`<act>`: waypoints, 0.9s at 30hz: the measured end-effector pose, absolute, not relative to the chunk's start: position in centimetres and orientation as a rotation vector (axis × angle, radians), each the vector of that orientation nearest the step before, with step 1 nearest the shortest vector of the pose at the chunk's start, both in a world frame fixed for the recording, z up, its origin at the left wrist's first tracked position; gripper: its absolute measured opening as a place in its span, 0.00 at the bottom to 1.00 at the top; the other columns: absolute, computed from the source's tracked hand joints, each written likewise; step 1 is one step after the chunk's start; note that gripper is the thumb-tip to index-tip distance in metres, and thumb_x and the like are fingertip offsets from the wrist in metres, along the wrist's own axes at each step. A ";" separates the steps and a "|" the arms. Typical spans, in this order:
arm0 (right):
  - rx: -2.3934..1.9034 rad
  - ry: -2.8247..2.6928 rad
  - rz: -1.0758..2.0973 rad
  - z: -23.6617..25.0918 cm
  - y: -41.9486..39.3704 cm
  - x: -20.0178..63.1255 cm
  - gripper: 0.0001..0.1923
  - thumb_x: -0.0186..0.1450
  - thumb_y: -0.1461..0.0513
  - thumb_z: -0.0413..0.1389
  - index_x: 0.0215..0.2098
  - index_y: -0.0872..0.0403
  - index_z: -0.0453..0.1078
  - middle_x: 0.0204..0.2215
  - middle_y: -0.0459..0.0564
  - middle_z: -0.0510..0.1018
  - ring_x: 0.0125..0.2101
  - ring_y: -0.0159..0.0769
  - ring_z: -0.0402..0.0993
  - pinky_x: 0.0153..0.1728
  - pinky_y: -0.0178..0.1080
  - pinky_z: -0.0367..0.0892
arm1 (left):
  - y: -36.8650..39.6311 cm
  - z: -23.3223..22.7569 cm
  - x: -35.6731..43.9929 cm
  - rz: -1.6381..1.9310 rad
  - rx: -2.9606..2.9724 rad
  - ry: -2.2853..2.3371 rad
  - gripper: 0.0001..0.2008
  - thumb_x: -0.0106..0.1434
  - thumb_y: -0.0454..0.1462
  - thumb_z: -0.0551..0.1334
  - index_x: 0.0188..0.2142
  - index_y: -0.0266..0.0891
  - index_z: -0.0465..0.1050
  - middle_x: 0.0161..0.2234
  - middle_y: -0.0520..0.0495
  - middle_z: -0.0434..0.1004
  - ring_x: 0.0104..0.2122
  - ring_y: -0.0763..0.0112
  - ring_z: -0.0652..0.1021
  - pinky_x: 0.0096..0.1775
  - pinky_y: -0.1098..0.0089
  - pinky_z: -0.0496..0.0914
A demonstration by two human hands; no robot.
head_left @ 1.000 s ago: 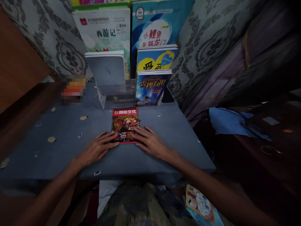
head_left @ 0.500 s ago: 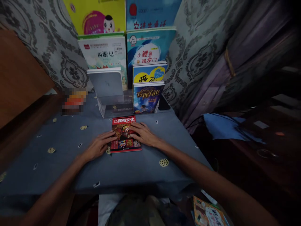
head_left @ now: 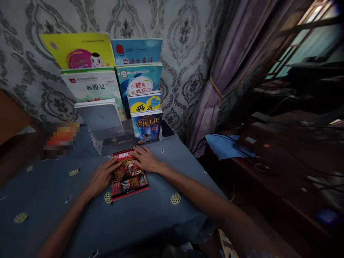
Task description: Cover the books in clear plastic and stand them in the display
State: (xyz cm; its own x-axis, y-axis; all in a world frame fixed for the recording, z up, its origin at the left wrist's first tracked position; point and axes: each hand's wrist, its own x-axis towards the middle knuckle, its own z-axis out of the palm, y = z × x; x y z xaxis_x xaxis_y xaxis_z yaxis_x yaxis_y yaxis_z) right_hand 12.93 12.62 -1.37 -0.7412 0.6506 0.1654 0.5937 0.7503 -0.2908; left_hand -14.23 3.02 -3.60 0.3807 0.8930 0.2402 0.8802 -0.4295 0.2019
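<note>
A red and black book (head_left: 130, 176) with a mask on its cover lies flat on the table, slightly turned. My left hand (head_left: 100, 178) rests at its upper left edge, fingers stretched over the cover. On the upper right of the same book lies my right hand (head_left: 146, 160), its fingers spread and covering part of the title. Neither hand is wrapped around anything. Just behind the book stands a clear stepped stand (head_left: 113, 141) holding several upright books, among them a blue book (head_left: 147, 127) in front and a grey-covered book (head_left: 100, 116).
A black phone (head_left: 167, 129) lies right of the stand. A blurred-out orange and red item (head_left: 61, 139) is at the table's left. Patterned wallpaper and a tied purple curtain (head_left: 223, 71) close off the back. To the right, a dark red surface holds cables and a blue cloth (head_left: 224, 146).
The view has tipped up and swung right, bringing a window into sight. Both hands have shifted toward the top of the red book, which now looks slightly turned.
</note>
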 end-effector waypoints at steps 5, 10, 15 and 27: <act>-0.944 -2.713 0.325 -1.1 10.8 13.9 0.25 0.75 0.54 0.49 0.67 0.54 0.63 0.70 0.61 0.59 0.71 0.48 0.52 0.68 0.57 0.51 | 1.3 -3.9 -13.5 0.478 2.591 1.673 0.31 0.66 0.28 0.48 0.65 0.49 0.66 0.69 0.48 0.62 0.68 0.59 0.64 0.65 0.50 0.63; -0.923 -2.722 0.353 -1.2 8.1 15.4 0.27 0.75 0.53 0.49 0.68 0.53 0.62 0.70 0.61 0.60 0.71 0.50 0.51 0.68 0.58 0.50 | -1.9 -4.0 -12.1 0.451 2.607 1.652 0.32 0.67 0.27 0.49 0.67 0.50 0.63 0.69 0.45 0.60 0.68 0.58 0.63 0.65 0.46 0.62; -0.934 -2.749 0.352 -1.4 5.6 16.5 0.27 0.74 0.54 0.49 0.69 0.53 0.61 0.71 0.62 0.57 0.71 0.51 0.50 0.68 0.60 0.51 | -4.8 -3.2 -10.8 0.385 2.609 1.607 0.33 0.68 0.27 0.51 0.69 0.51 0.57 0.71 0.44 0.56 0.70 0.57 0.60 0.66 0.44 0.60; -0.828 -2.718 0.322 -2.2 1.3 18.8 0.26 0.74 0.54 0.50 0.68 0.53 0.62 0.70 0.62 0.59 0.70 0.53 0.53 0.65 0.63 0.56 | -10.0 -2.3 -9.4 0.380 2.625 1.476 0.40 0.66 0.25 0.51 0.72 0.57 0.45 0.74 0.49 0.47 0.72 0.60 0.55 0.68 0.44 0.56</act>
